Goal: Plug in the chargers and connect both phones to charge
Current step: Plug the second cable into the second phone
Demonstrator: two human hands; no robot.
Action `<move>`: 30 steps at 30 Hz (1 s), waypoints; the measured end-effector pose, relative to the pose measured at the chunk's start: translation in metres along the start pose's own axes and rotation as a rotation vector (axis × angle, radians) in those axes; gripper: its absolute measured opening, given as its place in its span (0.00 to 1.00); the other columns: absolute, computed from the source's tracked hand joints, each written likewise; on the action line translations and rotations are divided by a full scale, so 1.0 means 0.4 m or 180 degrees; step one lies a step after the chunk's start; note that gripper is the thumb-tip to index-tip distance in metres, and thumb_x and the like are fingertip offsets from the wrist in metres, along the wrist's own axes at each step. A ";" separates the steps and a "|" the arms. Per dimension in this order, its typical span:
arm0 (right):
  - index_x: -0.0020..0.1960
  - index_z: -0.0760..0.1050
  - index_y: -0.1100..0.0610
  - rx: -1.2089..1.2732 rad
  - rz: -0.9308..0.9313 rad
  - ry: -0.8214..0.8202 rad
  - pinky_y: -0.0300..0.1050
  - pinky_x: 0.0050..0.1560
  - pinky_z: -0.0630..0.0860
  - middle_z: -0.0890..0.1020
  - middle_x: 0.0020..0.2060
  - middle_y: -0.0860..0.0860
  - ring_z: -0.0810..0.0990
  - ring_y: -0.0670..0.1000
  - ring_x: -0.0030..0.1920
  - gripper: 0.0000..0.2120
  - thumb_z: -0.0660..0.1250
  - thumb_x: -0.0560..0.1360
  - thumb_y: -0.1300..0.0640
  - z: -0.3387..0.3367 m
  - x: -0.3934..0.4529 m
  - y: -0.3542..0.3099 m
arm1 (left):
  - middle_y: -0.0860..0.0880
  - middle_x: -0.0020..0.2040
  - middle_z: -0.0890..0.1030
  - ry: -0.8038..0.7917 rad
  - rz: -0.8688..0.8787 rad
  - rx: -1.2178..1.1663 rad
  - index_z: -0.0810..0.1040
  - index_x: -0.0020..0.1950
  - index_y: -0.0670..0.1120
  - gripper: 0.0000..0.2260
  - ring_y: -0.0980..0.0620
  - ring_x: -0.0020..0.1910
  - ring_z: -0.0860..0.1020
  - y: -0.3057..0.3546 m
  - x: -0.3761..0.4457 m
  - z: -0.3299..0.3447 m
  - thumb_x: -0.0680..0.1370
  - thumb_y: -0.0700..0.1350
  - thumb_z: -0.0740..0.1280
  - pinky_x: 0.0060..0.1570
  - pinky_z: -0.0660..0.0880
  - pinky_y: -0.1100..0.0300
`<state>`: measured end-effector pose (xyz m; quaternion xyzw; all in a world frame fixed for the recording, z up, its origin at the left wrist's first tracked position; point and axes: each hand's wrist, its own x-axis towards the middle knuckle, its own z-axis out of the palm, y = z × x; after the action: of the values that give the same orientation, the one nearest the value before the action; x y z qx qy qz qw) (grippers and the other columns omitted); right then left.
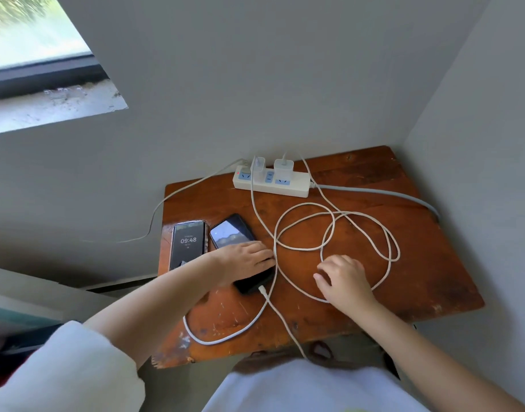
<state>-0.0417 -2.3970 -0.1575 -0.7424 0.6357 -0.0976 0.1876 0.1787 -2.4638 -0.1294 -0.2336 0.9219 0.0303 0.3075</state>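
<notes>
A white power strip (294, 188) lies at the back of the wooden table (427, 263), with two white charger adapters (259, 166) (283, 167) plugged into it. Their white cables (332, 230) loop across the tabletop. A phone with a lit screen showing 09:48 (187, 245) lies at the left edge. Beside it is a black phone (231, 231); my left hand (246, 258) lies flat on it, holding it down. A white connector (262, 291) sits at that phone's near end. My right hand (343, 278) curls fingertips-down over a cable loop; a grip is not visible.
The table stands in a corner between two grey walls. A grey power cord (404, 194) runs off the strip to the right, and a thin cable (172, 197) hangs off the left edge. A window (38, 55) is up left. One cable trails over the front edge.
</notes>
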 end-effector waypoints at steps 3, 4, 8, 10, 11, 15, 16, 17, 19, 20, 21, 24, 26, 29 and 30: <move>0.66 0.69 0.55 -0.0295 0.0050 -0.0159 0.50 0.70 0.61 0.71 0.68 0.53 0.65 0.52 0.69 0.19 0.59 0.77 0.50 0.023 0.027 0.020 | 0.42 0.74 0.55 -0.0175 0.0237 0.0150 0.51 0.73 0.43 0.32 0.44 0.73 0.52 -0.009 0.001 0.017 0.73 0.34 0.63 0.72 0.45 0.53; 0.68 0.66 0.54 -0.0381 0.0054 -0.0231 0.52 0.73 0.57 0.67 0.71 0.53 0.60 0.53 0.72 0.21 0.58 0.77 0.49 0.032 0.033 0.023 | 0.42 0.74 0.56 -0.0186 0.0319 0.0192 0.51 0.73 0.43 0.31 0.44 0.73 0.52 -0.010 0.000 0.023 0.74 0.33 0.63 0.72 0.44 0.53; 0.73 0.55 0.51 -0.0552 0.0071 -0.0501 0.58 0.74 0.47 0.53 0.76 0.52 0.49 0.54 0.75 0.26 0.55 0.78 0.45 0.068 0.038 0.039 | 0.43 0.74 0.57 -0.0162 0.0528 0.0270 0.53 0.72 0.45 0.31 0.45 0.73 0.52 -0.018 -0.015 0.046 0.74 0.33 0.63 0.71 0.43 0.52; 0.73 0.55 0.50 -0.0467 0.0105 -0.0518 0.58 0.74 0.46 0.51 0.76 0.52 0.48 0.54 0.76 0.26 0.54 0.78 0.45 0.079 0.036 0.045 | 0.44 0.74 0.57 -0.0110 0.0500 0.0232 0.53 0.73 0.45 0.31 0.46 0.73 0.51 -0.019 -0.022 0.056 0.74 0.32 0.63 0.71 0.44 0.52; 0.73 0.55 0.50 -0.0434 0.0104 -0.0502 0.58 0.74 0.46 0.51 0.76 0.52 0.47 0.54 0.76 0.25 0.54 0.78 0.45 0.083 0.036 0.047 | 0.44 0.74 0.57 -0.0067 0.0460 0.0184 0.53 0.73 0.46 0.30 0.46 0.73 0.51 -0.018 -0.024 0.061 0.75 0.33 0.62 0.71 0.44 0.52; 0.73 0.55 0.51 -0.0537 0.0012 -0.0432 0.59 0.74 0.46 0.52 0.76 0.53 0.48 0.55 0.76 0.26 0.54 0.78 0.45 0.085 0.036 0.051 | 0.45 0.75 0.55 -0.0011 0.0290 0.0059 0.52 0.73 0.46 0.29 0.46 0.74 0.49 -0.008 -0.033 0.073 0.76 0.32 0.60 0.72 0.46 0.51; 0.73 0.55 0.51 -0.0566 0.0003 -0.0442 0.59 0.74 0.46 0.51 0.76 0.53 0.48 0.55 0.76 0.26 0.53 0.78 0.45 0.086 0.035 0.050 | 0.46 0.75 0.54 -0.0036 0.0254 0.0076 0.51 0.73 0.46 0.30 0.47 0.74 0.48 -0.005 -0.035 0.075 0.75 0.32 0.60 0.72 0.46 0.51; 0.73 0.55 0.51 -0.0587 -0.0002 -0.0453 0.59 0.74 0.46 0.51 0.76 0.53 0.48 0.55 0.76 0.26 0.53 0.78 0.45 0.088 0.035 0.050 | 0.47 0.76 0.53 -0.0072 0.0215 0.0100 0.50 0.73 0.47 0.31 0.47 0.74 0.47 -0.001 -0.037 0.078 0.75 0.32 0.61 0.72 0.46 0.52; 0.73 0.54 0.51 -0.0597 -0.0005 -0.0469 0.59 0.74 0.45 0.51 0.76 0.53 0.47 0.55 0.76 0.26 0.53 0.78 0.45 0.090 0.034 0.050 | 0.47 0.76 0.51 -0.0134 0.0109 0.0099 0.49 0.74 0.47 0.32 0.47 0.74 0.45 0.007 -0.041 0.079 0.76 0.33 0.61 0.71 0.46 0.51; 0.73 0.54 0.51 -0.0595 0.0000 -0.0475 0.59 0.74 0.45 0.51 0.76 0.53 0.47 0.55 0.76 0.26 0.53 0.78 0.45 0.090 0.033 0.050 | 0.47 0.76 0.51 -0.0147 0.0076 0.0080 0.49 0.74 0.47 0.31 0.47 0.74 0.45 0.013 -0.042 0.075 0.76 0.34 0.61 0.72 0.47 0.51; 0.73 0.54 0.51 -0.0593 -0.0003 -0.0468 0.59 0.74 0.45 0.51 0.76 0.53 0.48 0.55 0.76 0.26 0.53 0.78 0.45 0.091 0.033 0.052 | 0.46 0.76 0.52 -0.0125 0.0048 0.0051 0.51 0.73 0.47 0.30 0.47 0.74 0.47 0.020 -0.042 0.066 0.76 0.34 0.61 0.72 0.48 0.51; 0.73 0.55 0.51 -0.0594 -0.0004 -0.0469 0.59 0.74 0.46 0.51 0.76 0.54 0.48 0.55 0.76 0.25 0.53 0.78 0.46 0.090 0.029 0.052 | 0.43 0.73 0.60 0.0281 -0.0189 -0.0218 0.62 0.70 0.43 0.22 0.44 0.72 0.56 0.052 -0.030 0.029 0.77 0.35 0.61 0.71 0.52 0.50; 0.73 0.56 0.52 -0.0580 -0.0003 -0.0435 0.59 0.74 0.47 0.53 0.76 0.54 0.49 0.55 0.75 0.24 0.53 0.79 0.47 0.087 0.029 0.049 | 0.43 0.71 0.65 0.0796 -0.0561 -0.0662 0.65 0.68 0.41 0.19 0.43 0.69 0.62 0.091 -0.007 0.002 0.77 0.35 0.60 0.70 0.56 0.52; 0.72 0.58 0.52 -0.0571 -0.0011 -0.0330 0.58 0.74 0.49 0.55 0.75 0.54 0.52 0.55 0.75 0.22 0.52 0.79 0.48 0.084 0.030 0.050 | 0.44 0.73 0.62 0.1366 -0.1295 -0.1731 0.62 0.70 0.42 0.22 0.44 0.72 0.57 0.171 0.059 -0.023 0.76 0.35 0.60 0.70 0.55 0.53; 0.72 0.59 0.52 -0.0534 0.0011 -0.0318 0.58 0.74 0.49 0.56 0.75 0.54 0.52 0.55 0.75 0.22 0.53 0.80 0.49 0.082 0.028 0.048 | 0.44 0.74 0.58 0.1448 -0.1549 -0.2013 0.59 0.71 0.42 0.23 0.45 0.73 0.53 0.196 0.086 -0.023 0.77 0.37 0.59 0.71 0.51 0.54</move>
<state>-0.0445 -2.4054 -0.1964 -0.7583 0.6328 -0.0065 0.1564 0.1141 -2.4100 -0.1489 -0.5265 0.8298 0.1850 0.0091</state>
